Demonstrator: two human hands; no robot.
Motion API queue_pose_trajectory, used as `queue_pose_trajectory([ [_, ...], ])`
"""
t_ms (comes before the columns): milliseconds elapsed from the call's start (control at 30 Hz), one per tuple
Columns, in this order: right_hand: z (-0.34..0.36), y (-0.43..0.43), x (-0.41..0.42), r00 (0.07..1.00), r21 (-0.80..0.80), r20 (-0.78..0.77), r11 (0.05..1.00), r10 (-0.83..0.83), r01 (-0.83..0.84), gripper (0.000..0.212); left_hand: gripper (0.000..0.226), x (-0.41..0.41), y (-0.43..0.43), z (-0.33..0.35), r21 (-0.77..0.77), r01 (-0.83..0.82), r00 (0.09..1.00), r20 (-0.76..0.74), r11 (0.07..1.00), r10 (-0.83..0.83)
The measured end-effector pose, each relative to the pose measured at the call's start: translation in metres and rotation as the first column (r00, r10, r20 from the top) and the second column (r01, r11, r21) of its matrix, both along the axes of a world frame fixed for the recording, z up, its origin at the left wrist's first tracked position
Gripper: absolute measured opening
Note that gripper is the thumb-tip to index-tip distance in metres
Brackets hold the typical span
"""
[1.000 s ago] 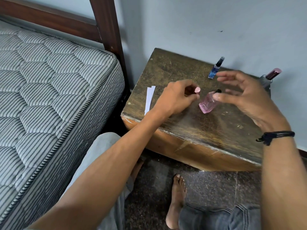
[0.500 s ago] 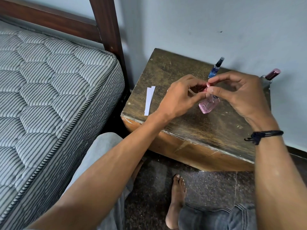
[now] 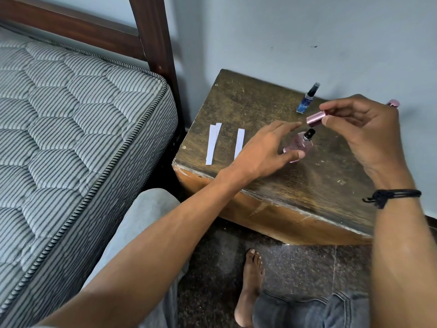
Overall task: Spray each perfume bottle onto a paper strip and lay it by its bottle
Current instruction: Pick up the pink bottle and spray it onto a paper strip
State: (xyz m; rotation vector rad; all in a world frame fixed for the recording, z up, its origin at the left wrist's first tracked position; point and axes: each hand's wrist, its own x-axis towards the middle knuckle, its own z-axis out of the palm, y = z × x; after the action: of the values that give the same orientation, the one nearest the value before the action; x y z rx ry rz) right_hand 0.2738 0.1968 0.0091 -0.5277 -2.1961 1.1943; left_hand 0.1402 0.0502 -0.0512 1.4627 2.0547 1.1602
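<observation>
Two hands work over the wooden table point(image 3: 236, 102) in the head view, right of centre. Your right hand point(image 3: 359, 131), in the upper right of the frame, pinches the pink cap point(image 3: 316, 118) between thumb and forefinger, with the other fingers curled loosely behind. The cap is lifted clear, just above and to the right of the black sprayer on the pink bottle point(image 3: 298, 145). That bottle stands on the tabletop near mid-frame.

Your left hand point(image 3: 264, 147) reaches in from the lower left with fingers straight and spread. The forefinger stretches past the bottle's upper left, and the thumb lies across its lower front (whether it presses the glass or only hovers, you cannot tell). It grips nothing.

Up-frame from the cap, the blue bottle point(image 3: 307, 100) stands near the wall, apart from the pink one. Only the pink top of a third bottle point(image 3: 393, 103) shows behind your right hand at the far right.

Left of your left hand lie the paper strips point(image 3: 212, 144) — two overlapping near the table's left edge — and a single strip point(image 3: 239, 143) between them and your wrist. A black cord point(image 3: 390, 195) circles your right wrist. The striped mattress point(image 3: 71, 138) fills the left side, the dark bed frame point(image 3: 151, 43) rises at the upper left, and a bare foot point(image 3: 250, 285) rests on the speckled floor at bottom centre.
</observation>
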Motion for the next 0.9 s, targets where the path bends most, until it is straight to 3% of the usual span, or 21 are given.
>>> queue_pose_trajectory([
  [500,-0.0007,-0.0007,0.0013,0.999,0.107,0.037,0.994,0.029,-0.033,0.018,0.056,0.0081,0.0056,-0.0099,0.024,-0.007,1.0,-0.029,1.0,0.008],
  [900,-0.0068,0.0018,-0.0003,0.976,0.119,0.191,0.985,0.104,-0.128,0.026,0.049,0.0096,0.004,-0.0092,0.014,-0.05,0.998,0.041,0.999,0.05],
])
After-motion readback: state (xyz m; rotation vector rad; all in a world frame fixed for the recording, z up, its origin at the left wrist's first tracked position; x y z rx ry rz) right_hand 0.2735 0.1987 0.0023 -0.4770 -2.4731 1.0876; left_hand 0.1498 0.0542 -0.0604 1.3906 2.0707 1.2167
